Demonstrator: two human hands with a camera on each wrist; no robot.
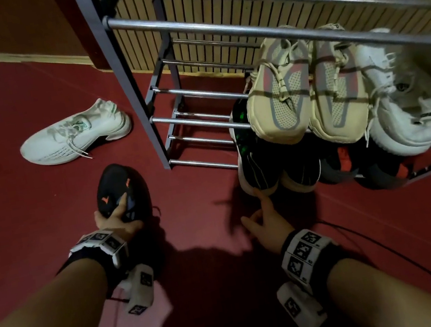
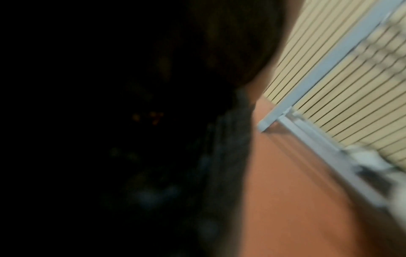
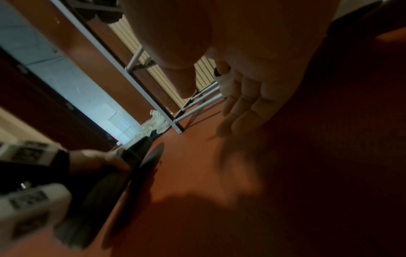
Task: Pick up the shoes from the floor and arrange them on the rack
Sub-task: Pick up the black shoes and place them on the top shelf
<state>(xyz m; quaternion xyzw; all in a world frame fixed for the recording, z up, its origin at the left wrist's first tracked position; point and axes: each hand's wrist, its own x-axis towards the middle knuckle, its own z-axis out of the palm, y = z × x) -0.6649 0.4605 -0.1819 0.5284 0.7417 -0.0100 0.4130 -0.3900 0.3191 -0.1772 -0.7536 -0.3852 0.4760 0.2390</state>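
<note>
A black shoe [image 1: 122,191] with orange marks is on the red floor, and my left hand [image 1: 116,218] grips its heel end; the same shoe [image 3: 123,175] shows at the lower left of the right wrist view. My right hand [image 1: 264,216] hovers open just above the floor, fingers straight, in front of the black shoes [image 1: 263,166] on the lowest shelf of the grey metal rack [image 1: 128,92]. A white shoe [image 1: 75,134] lies on the floor left of the rack. The left wrist view is mostly dark and blurred.
On the rack stand a beige pair [image 1: 302,91] and white shoes [image 1: 410,105] one shelf up, with dark red-trimmed shoes [image 1: 350,158] below. The left half of the lower shelves holds only bare bars [image 1: 196,121]. A slatted wall [image 1: 215,34] stands behind. A thin cable [image 1: 395,256] crosses the floor.
</note>
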